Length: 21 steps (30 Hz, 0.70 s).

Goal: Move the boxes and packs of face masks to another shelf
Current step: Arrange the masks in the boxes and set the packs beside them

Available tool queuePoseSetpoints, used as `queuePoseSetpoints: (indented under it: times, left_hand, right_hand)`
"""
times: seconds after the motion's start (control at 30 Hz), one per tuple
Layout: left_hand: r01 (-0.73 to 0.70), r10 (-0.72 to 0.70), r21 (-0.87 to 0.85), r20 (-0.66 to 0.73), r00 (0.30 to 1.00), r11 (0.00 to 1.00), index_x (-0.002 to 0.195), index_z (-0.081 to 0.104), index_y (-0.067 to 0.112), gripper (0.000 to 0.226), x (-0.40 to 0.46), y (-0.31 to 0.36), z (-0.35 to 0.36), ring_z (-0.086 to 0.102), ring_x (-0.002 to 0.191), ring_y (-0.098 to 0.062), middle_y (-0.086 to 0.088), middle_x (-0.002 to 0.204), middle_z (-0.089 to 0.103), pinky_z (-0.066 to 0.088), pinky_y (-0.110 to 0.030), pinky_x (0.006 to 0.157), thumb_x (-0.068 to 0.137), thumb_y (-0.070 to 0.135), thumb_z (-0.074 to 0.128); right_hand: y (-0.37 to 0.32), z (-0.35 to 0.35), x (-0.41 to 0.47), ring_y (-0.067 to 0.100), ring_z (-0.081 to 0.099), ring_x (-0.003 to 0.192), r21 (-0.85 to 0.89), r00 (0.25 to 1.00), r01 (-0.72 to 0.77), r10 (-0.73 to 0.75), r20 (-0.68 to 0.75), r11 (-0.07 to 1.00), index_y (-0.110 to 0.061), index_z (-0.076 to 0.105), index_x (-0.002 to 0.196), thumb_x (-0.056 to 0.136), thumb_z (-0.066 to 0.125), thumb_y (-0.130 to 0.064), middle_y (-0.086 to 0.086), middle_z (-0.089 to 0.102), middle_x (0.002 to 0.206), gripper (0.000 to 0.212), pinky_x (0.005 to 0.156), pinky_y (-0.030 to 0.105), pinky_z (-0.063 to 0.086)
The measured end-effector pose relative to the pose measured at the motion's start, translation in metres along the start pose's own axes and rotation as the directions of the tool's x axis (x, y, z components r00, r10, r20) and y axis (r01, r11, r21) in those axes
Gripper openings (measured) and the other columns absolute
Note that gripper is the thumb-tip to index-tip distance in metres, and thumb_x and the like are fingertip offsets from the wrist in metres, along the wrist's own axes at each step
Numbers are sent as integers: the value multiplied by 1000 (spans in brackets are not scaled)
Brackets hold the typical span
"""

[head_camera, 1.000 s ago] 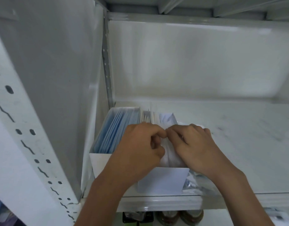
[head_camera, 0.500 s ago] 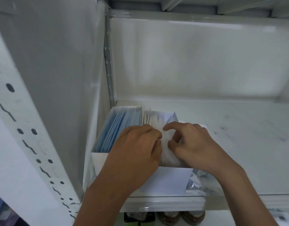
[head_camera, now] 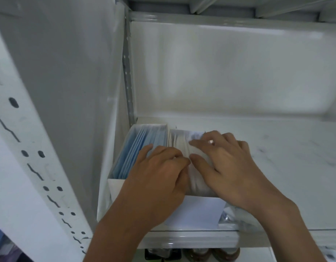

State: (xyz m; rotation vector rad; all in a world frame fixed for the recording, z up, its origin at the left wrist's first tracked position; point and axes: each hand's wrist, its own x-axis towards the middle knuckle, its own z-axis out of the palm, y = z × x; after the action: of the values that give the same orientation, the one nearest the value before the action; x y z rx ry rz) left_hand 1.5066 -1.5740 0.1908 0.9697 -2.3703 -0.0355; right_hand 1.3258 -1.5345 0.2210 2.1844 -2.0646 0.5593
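Observation:
Two open white boxes stand side by side at the left end of the shelf (head_camera: 288, 167). The left box (head_camera: 116, 188) holds upright blue face masks (head_camera: 137, 148). The right box (head_camera: 197, 210) holds a stack of white face masks (head_camera: 179, 142). My left hand (head_camera: 159, 178) lies over the line between the two boxes, and its curled fingertips grip the left edge of the white masks. My right hand (head_camera: 227, 165) lies flat on top of the white masks with its fingers spread and its thumb pressing down. A clear plastic pack (head_camera: 229, 214) lies against the right box, partly under my right wrist.
The white side panel (head_camera: 78, 91) stands right beside the left box, and a perforated upright (head_camera: 40, 167) is in front of it. The back wall (head_camera: 229, 72) is close behind. Jars (head_camera: 197, 255) show on the shelf below, under the front lip (head_camera: 191, 240).
My right hand has gone from pinching the white masks to lying spread flat on them, reaching further back. My left hand has stayed curled at their left edge.

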Motion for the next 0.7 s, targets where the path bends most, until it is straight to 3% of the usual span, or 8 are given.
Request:
queuePoseSetpoints:
  times: [0.07,0.13,0.27,0.37,0.4,0.5,0.63,0.7]
  left_hand:
    - [15,-15,14,-9,1000,1000,100,77,19,42,-1,0,-3,69,102,-19,4,104,75,40,-54,112,91,30,37]
    - [32,-31,24,-34,999,999,99,78,20,41,-1,0,-5,68,100,-22,2,103,73,41,-58,109,90,28,39]
    - [60,-60,11,-49,997,998,109,76,24,42,-3,7,-11,62,102,-21,1,114,66,46,-51,101,94,32,37]
    - [49,-58,-71,-130,990,996,109,74,23,36,-7,11,-19,64,92,-17,7,108,66,54,-43,83,96,29,41]
    - [68,-80,-77,-172,982,995,104,73,24,31,-10,9,-24,63,88,-15,9,105,65,54,-40,77,95,28,44]
    - [194,-192,-18,-237,952,981,90,66,25,18,-24,0,-33,60,79,-15,11,92,61,53,-39,65,92,27,49]
    - [152,-147,15,-185,972,988,82,63,26,11,-38,-7,-30,58,72,-13,13,79,58,51,-41,66,90,23,57]
    - [128,-130,-26,-172,976,991,82,65,28,15,-41,-5,-30,58,74,-9,17,79,57,50,-38,70,92,27,54]
  right_hand:
    - [0,-1,-4,8,34,134,96,985,63,-77,153,993,-50,49,138,101,21,-53,-25,41,145,47,116,46,19]
    - [2,1,-7,6,30,140,131,970,60,-89,228,990,-48,44,142,101,23,-50,-27,37,149,46,121,53,9]
    - [-3,0,-10,14,34,142,61,996,75,-78,51,995,-37,48,143,103,29,-47,-15,39,152,45,123,44,11]
    - [-6,-1,-21,7,38,138,120,982,183,-176,-68,976,-38,52,139,100,34,-60,-16,46,148,49,120,38,22]
    - [-5,-1,-25,3,35,138,146,979,206,-202,-42,968,-40,51,140,95,36,-70,-19,45,147,56,119,31,21]
    - [0,5,-34,-12,6,144,127,970,190,-206,128,973,-47,35,148,77,35,-92,-26,23,158,84,119,21,-2]
    - [10,10,-27,-27,-12,130,149,967,179,-202,155,973,-51,35,148,78,45,-85,-34,12,158,78,116,13,3]
    - [11,12,-22,-23,-9,137,134,965,198,-217,146,971,-50,37,147,80,48,-82,-32,15,158,75,115,13,-8]
